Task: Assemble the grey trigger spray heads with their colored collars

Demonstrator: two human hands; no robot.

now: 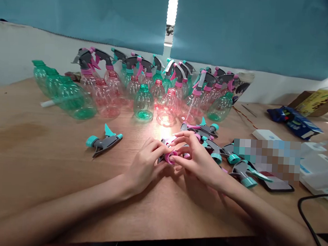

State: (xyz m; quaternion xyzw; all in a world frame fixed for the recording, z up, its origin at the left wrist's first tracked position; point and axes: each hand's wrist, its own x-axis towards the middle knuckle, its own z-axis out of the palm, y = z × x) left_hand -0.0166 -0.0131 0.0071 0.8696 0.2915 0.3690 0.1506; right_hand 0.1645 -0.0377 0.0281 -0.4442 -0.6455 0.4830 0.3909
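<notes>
Both hands meet at a grey and pink trigger spray head (171, 158) low over the table's middle. My left hand (148, 160) is closed around its grey body, partly covering it. The fingers of my right hand (193, 157) are closed at its round pink collar, whose open end faces me. Just right of my right hand lie several loose spray heads with teal collars, one of them a grey and teal spray head (245, 173). Another teal-collared spray head (105, 142) rests alone to the left of my left hand.
Behind my hands stand rows of clear green bottles (143, 103) and pink bottles (169, 106), several topped with spray heads. Blurred over, a phone-like object (277, 186) lies at right beside white plastic boxes (320, 164). A black cable (302, 211) curves along the right edge.
</notes>
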